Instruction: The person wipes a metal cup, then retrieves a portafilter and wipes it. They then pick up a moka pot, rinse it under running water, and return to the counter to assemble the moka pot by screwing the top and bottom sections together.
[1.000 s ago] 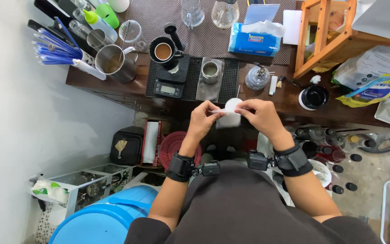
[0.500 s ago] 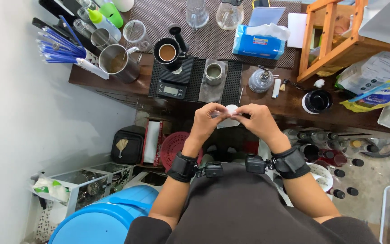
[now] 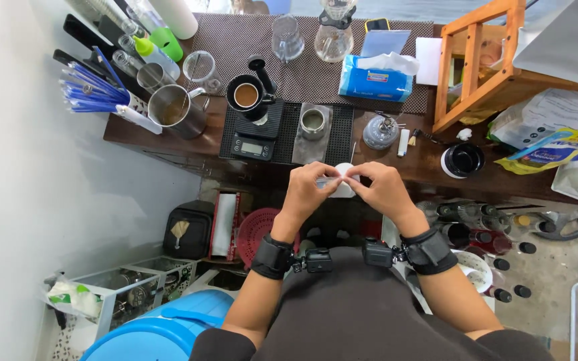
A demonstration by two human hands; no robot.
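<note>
My left hand and my right hand meet in front of my chest, just below the wooden counter's edge. Together they pinch a small white paper piece, which looks like a folded filter; fingertips of both hands grip its top edge. Most of the paper is hidden behind my fingers. Straight ahead on the counter sits a black scale carrying a black holder of ground coffee. A small metal cup stands on a dark mat beside it.
A metal jug, blue straws, glass vessels and a blue tissue box crowd the counter. A wooden frame and packets lie right. Below are a blue bin, red strainer and bottles.
Both hands have stayed together on the white paper, shifting their fingertip grip along its top edge. The view has tilted slightly, so the counter appears lower in frame.
</note>
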